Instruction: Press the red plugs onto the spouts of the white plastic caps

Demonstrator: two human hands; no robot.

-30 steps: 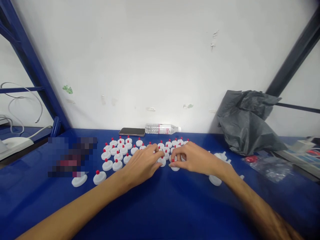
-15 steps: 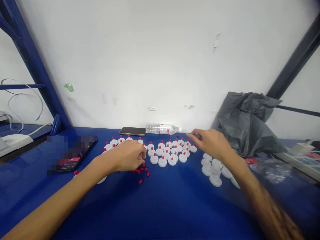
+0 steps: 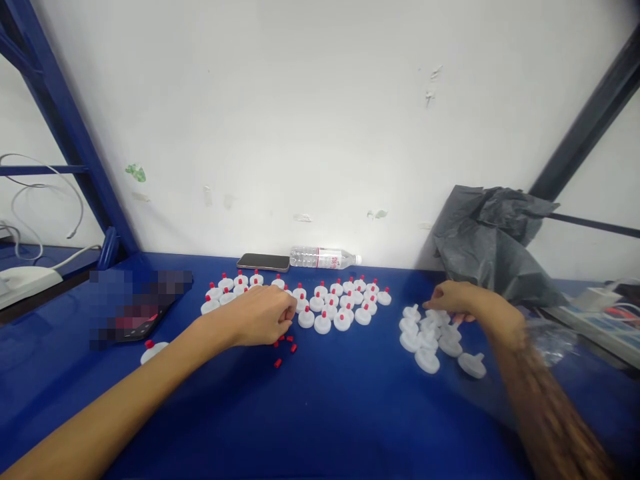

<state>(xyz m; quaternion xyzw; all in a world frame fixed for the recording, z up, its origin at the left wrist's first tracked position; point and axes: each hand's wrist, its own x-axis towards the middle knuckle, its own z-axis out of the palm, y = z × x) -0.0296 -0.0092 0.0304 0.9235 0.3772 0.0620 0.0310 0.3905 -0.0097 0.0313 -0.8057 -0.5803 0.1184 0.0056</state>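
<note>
The person's L hand (image 3: 267, 313) is curled palm-down w/ fingers bent toward the loose red caps (image 3: 293, 348), a few of which lie just beside and nearer the person than its fingertips. Can't tell if it's pinching a cap, as the knuckles hide the tips

The R hand (image 3: 457, 298) is well apart from the L, low over the far edge of the bare white discs (image 3: 427, 361), thumb and index reaching down to them, other fingers loosely bent. Contact looks likely, but can't tell if a disc is gripped

Btwn the hands, and also behind the L one, sit the capped white discs (image 3: 323, 324), stems up w/ red tips; one more capped disc (image 3: 153, 351) is apart, beside the L forearm. Beyond the L hand, a phone (image 3: 263, 262) and a clear bottle (image 3: 325, 257) lie by the wall at the back of the blue desk (image 3: 320, 413). Behind the R hand is a crumpled gray bag (image 3: 480, 240)

Step in hand, as judged: picking at both supplies at once, L at caps, R at discs. From here a clean move calls for a light fingertip pinch on one cap and one disc, w/o nudging neighbors, esp. where discs overlap under the R hand
</note>
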